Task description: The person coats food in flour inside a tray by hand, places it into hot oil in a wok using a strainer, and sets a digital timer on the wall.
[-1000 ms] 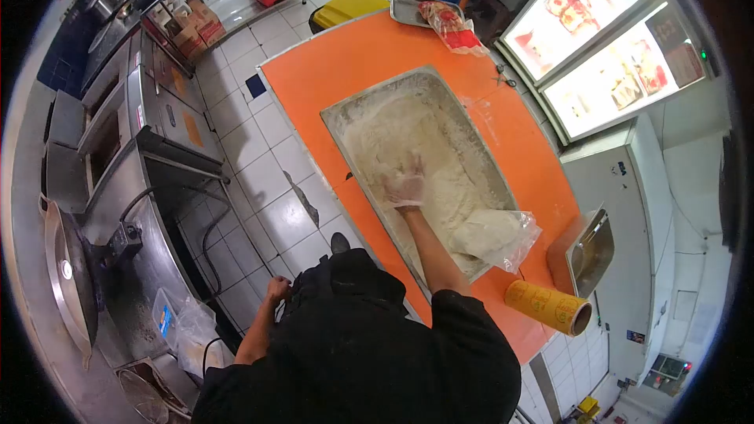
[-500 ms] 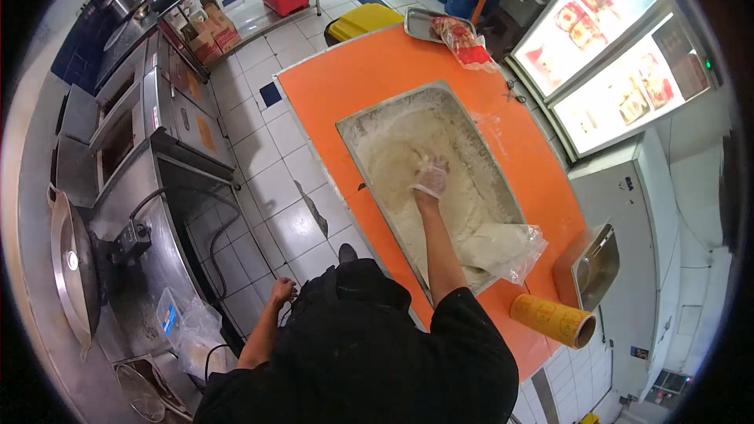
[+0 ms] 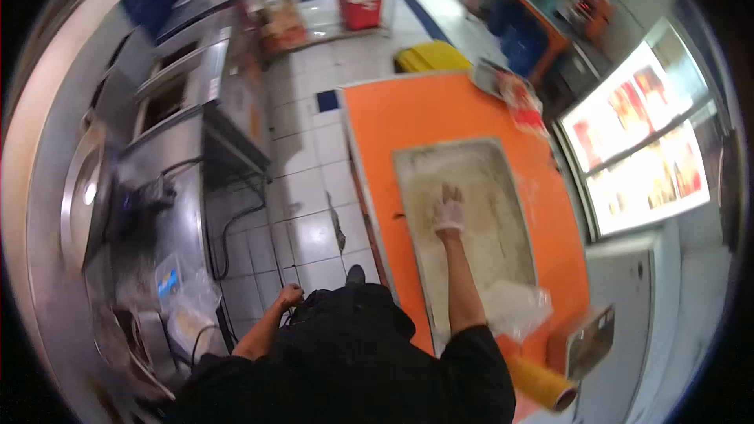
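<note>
My right hand (image 3: 448, 212), in a clear plastic glove, lies palm down over pale flour-like powder (image 3: 491, 247) with its fingers stretched out. The powder fills a large rectangular metal tray (image 3: 517, 204) on an orange table (image 3: 400, 110). At the tray's near right end rests a clear plastic bag (image 3: 518, 310) with what looks like the same powder in it. Down by my left side, away from the table, my bare left hand (image 3: 291, 296) hangs with its fingers curled in; nothing shows in it.
A yellow roll (image 3: 542, 385) and a metal container (image 3: 581, 343) stand at the table's near right. Red-and-white packaging (image 3: 522, 106) lies at its far corner. A lit glass-door fridge (image 3: 640, 141) stands right, a steel counter (image 3: 177, 188) left, a yellow-lidded bin (image 3: 436, 56) beyond.
My view has swung, so the whole scene sits lower and turned, and it is blurred. My right hand stays at the powder, its fingers showing more stretched out. My left hand still hangs.
</note>
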{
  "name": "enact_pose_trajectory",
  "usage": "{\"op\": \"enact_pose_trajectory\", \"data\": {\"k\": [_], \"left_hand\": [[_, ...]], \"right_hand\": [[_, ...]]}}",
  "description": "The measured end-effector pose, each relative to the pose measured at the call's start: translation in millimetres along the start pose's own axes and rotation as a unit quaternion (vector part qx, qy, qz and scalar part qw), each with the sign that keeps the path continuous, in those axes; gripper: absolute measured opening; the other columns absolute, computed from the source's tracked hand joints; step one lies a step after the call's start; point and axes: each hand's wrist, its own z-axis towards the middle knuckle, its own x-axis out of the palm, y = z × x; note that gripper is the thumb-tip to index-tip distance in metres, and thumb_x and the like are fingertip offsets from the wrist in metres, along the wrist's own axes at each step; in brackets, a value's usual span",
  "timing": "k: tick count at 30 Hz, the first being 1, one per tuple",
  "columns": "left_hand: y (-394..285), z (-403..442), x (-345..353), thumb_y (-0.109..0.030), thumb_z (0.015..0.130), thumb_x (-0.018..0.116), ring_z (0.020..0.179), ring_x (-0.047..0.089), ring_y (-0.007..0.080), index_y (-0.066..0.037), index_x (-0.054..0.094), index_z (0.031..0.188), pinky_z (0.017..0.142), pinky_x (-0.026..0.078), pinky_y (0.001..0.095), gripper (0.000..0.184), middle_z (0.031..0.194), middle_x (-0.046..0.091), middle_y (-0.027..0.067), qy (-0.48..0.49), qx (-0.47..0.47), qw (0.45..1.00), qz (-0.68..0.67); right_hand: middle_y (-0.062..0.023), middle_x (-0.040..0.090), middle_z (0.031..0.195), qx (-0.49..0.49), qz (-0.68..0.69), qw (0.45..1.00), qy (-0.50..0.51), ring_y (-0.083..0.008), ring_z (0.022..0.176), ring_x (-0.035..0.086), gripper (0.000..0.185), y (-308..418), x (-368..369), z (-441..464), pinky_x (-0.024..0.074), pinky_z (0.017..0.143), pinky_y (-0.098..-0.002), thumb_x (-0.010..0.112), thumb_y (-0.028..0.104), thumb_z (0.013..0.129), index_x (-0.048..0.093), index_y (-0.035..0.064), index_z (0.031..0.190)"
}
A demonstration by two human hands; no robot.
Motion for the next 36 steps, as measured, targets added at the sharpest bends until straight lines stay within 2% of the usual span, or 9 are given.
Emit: {"op": "enact_pose_trajectory", "data": {"k": [1, 3, 4, 5, 7, 10, 18, 25, 36], "left_hand": [[6, 10, 3, -0.022, 0.073, 0.055, 0.080, 0.064, 0.0300, 0.000, 0.066, 0.088, 0.073, 0.050, 0.0388, 0.029, 0.087, 0.066, 0.0174, 0.004, -0.006, 0.999, 0.033], [32, 30, 20, -0.024, 0.070, 0.054, 0.083, 0.062, 0.0348, -0.002, 0.067, 0.085, 0.075, 0.049, 0.0410, 0.030, 0.088, 0.065, 0.0199, -0.010, 0.053, 0.991, 0.126], [43, 37, 26, -0.024, 0.068, 0.053, 0.084, 0.062, 0.0368, -0.002, 0.067, 0.083, 0.075, 0.049, 0.0419, 0.030, 0.088, 0.064, 0.0209, -0.032, 0.117, 0.973, 0.196], [34, 27, 23, -0.023, 0.068, 0.053, 0.084, 0.061, 0.0370, -0.001, 0.067, 0.083, 0.075, 0.048, 0.0425, 0.030, 0.088, 0.064, 0.0215, -0.032, 0.087, 0.982, 0.164], [12, 10, 13, -0.022, 0.068, 0.053, 0.085, 0.061, 0.0372, -0.001, 0.067, 0.083, 0.075, 0.048, 0.0430, 0.030, 0.089, 0.064, 0.0221, -0.064, 0.044, 0.992, 0.101], [-2, -1, 6, -0.016, 0.063, 0.053, 0.085, 0.062, 0.0369, 0.003, 0.066, 0.084, 0.075, 0.049, 0.0428, 0.031, 0.089, 0.064, 0.0234, -0.048, -0.046, 0.997, 0.031], [14, -21, 9, -0.025, 0.068, 0.058, 0.090, 0.063, 0.0328, 0.001, 0.067, 0.091, 0.076, 0.050, 0.0401, 0.035, 0.096, 0.065, 0.0209, -0.017, -0.127, 0.992, 0.000], [21, -10, 17, -0.023, 0.067, 0.059, 0.089, 0.064, 0.0324, 0.001, 0.067, 0.091, 0.074, 0.051, 0.0402, 0.035, 0.094, 0.065, 0.0217, -0.072, -0.102, 0.992, 0.002], [4, 0, 12, -0.019, 0.068, 0.058, 0.079, 0.065, 0.0311, 0.003, 0.067, 0.087, 0.066, 0.051, 0.0409, 0.030, 0.087, 0.066, 0.0198, -0.014, -0.101, 0.995, 0.019]], "right_hand": [[-0.0222, 0.041, 0.133, -0.044, 0.008, 0.999, -0.014, -0.0357, 0.125, 0.035, 0.050, 14, -5, 9, 0.0183, 0.109, -0.0430, 0.045, 0.037, 0.086, 0.047, 0.0077, 0.127], [-0.0165, 0.040, 0.136, 0.067, 0.188, 0.979, 0.039, -0.0309, 0.128, 0.033, 0.052, 41, -2, 14, 0.0150, 0.110, -0.0451, 0.045, 0.029, 0.086, 0.041, 0.0025, 0.131], [-0.0153, 0.042, 0.134, -0.099, -0.060, 0.993, 0.009, -0.0281, 0.128, 0.032, 0.050, 37, 20, 8, 0.0219, 0.109, -0.0387, 0.046, 0.023, 0.086, 0.039, 0.0015, 0.130], [-0.0150, 0.042, 0.134, -0.105, 0.024, 0.994, 0.020, -0.0290, 0.128, 0.034, 0.052, 42, 11, 6, 0.0184, 0.109, -0.0407, 0.046, 0.023, 0.085, 0.040, -0.0006, 0.130], [-0.0174, 0.050, 0.122, -0.079, 0.078, 0.991, 0.068, -0.0331, 0.116, 0.045, 0.046, 50, -5, -8, 0.0309, 0.101, -0.0409, 0.051, 0.014, 0.081, 0.044, 0.0013, 0.125], [-0.0182, 0.057, 0.104, 0.000, 0.145, 0.988, -0.060, -0.0338, 0.103, 0.052, 0.037, 61, -23, -23, 0.0396, 0.091, -0.0429, 0.054, 0.020, 0.078, 0.055, 0.0015, 0.111], [-0.0184, 0.057, 0.102, 0.074, 0.105, 0.992, -0.009, -0.0339, 0.102, 0.052, 0.038, 64, -18, -43, 0.0405, 0.089, -0.0427, 0.054, 0.021, 0.078, 0.055, 0.0015, 0.110], [-0.0185, 0.057, 0.101, 0.098, 0.087, 0.991, -0.003, -0.0340, 0.100, 0.053, 0.038, 61, -18, -45, 0.0413, 0.088, -0.0425, 0.054, 0.022, 0.078, 0.056, 0.0015, 0.110], [-0.0188, 0.058, 0.100, 0.132, 0.079, 0.988, 0.006, -0.0342, 0.098, 0.054, 0.038, 54, -20, -57, 0.0426, 0.087, -0.0422, 0.054, 0.024, 0.078, 0.056, 0.0015, 0.109]]}}
